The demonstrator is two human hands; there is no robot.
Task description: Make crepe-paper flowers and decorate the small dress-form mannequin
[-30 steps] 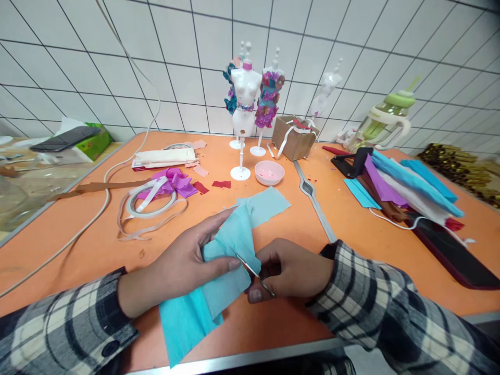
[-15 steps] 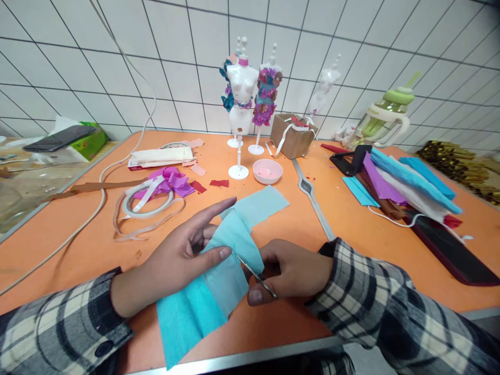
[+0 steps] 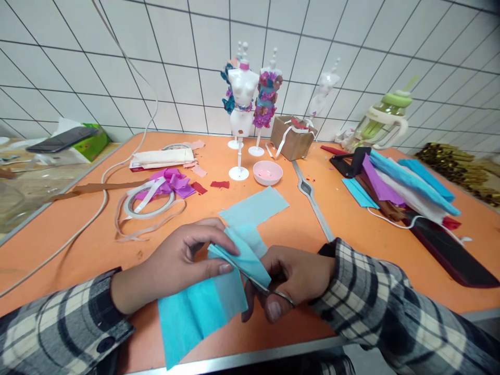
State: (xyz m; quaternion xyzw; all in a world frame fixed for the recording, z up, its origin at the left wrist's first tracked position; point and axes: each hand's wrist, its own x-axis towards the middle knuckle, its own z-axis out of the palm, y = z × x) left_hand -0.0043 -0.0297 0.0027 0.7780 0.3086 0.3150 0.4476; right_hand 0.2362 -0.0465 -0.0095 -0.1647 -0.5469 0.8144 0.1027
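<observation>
My left hand [image 3: 187, 252] pinches a turquoise sheet of crepe paper [image 3: 195, 317] between thumb and fingers, and the sheet hangs toward the table's front edge. In my right hand [image 3: 291, 273] is a pair of small metal scissors [image 3: 258, 284], its blades lying along the paper near my left thumb. A strip of the paper folds up above the blades, between both hands. Part of the handles is hidden by my right fingers. Just beyond the hands lies a pale blue paper rectangle [image 3: 255, 205] on the orange table [image 3: 211, 359].
White mini mannequins [image 3: 244, 83] stand at the back beside a pink bowl [image 3: 267, 172] and a cardboard box [image 3: 294, 138]. On the left are a tape roll [image 3: 150, 212] and purple paper scraps [image 3: 175, 182]. A dark phone [image 3: 449, 250] and folded coloured papers [image 3: 410, 179] lie right.
My left index finger has come down onto the paper, closing the pinch. The scissors and my right hand have shifted slightly right, and the upper strip stands further apart from the sheet.
</observation>
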